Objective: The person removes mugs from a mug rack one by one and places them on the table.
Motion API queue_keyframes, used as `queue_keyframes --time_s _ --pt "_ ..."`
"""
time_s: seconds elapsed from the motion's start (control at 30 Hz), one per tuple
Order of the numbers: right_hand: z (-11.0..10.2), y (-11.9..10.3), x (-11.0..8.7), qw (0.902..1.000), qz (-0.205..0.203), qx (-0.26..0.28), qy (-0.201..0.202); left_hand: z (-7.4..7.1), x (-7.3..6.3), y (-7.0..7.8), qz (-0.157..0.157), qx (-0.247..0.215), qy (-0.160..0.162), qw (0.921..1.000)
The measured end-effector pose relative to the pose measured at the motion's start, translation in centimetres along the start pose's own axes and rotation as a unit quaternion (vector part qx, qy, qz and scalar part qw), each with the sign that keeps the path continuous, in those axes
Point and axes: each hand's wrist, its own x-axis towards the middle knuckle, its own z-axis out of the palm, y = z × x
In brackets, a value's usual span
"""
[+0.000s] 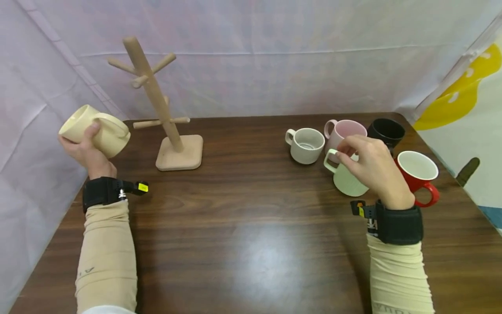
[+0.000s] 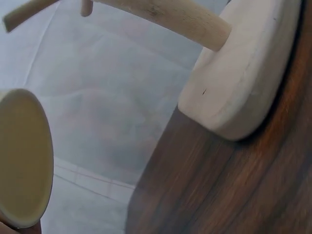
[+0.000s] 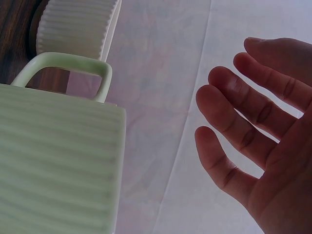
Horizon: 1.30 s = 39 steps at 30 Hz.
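Observation:
My left hand (image 1: 89, 150) grips a cream yellow mug (image 1: 103, 135) in the air at the left, its handle turned up and to the right. In the left wrist view the round face of that mug (image 2: 24, 156) shows at the left edge. To its right stands a wooden mug tree (image 1: 157, 100) with bare pegs on a square base. Over a pale green ribbed mug (image 1: 350, 179) hovers my right hand (image 1: 368, 168), its fingers loosely bent. The right wrist view has the fingers (image 3: 234, 122) apart from the green mug (image 3: 58, 156), holding nothing.
Around the green mug stand a white ribbed cup (image 1: 307, 150), a pink mug (image 1: 345, 129), a black mug (image 1: 386, 131) and a red mug (image 1: 417, 172) with a white inside. All rest on a dark wooden table (image 1: 219, 196). Pale cloth (image 1: 274, 56) hangs behind.

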Motion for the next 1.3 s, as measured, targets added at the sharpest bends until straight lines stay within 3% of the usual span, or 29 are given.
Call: queue_keyframes --time_s 0.23,0.7,0.93,1.13,1.3 --pt "0.0 0.2 0.0 1.0 -0.003 0.001 0.003 0.3 -1.2 0.6 0.045 0.037 -0.068 0.9959" --pt "0.3 -0.1 0.5 0.9999 -0.005 -0.001 0.013 0.7 -4.5 2.3 0.096 0.051 -0.138 0.9844" --pt "0.4 -0.3 0.9 0.9999 -0.008 0.005 0.011 0.6 -6.0 2.1 0.143 0.082 -0.198 0.9662" --pt "0.3 -0.5 0.8 0.9998 -0.012 0.005 0.015 1.7 -7.7 2.6 0.13 0.08 -0.265 0.9521" --pt "0.3 -0.5 0.8 0.9998 -0.011 0.004 0.017 2.9 -9.0 3.1 0.14 0.091 -0.307 0.9369"
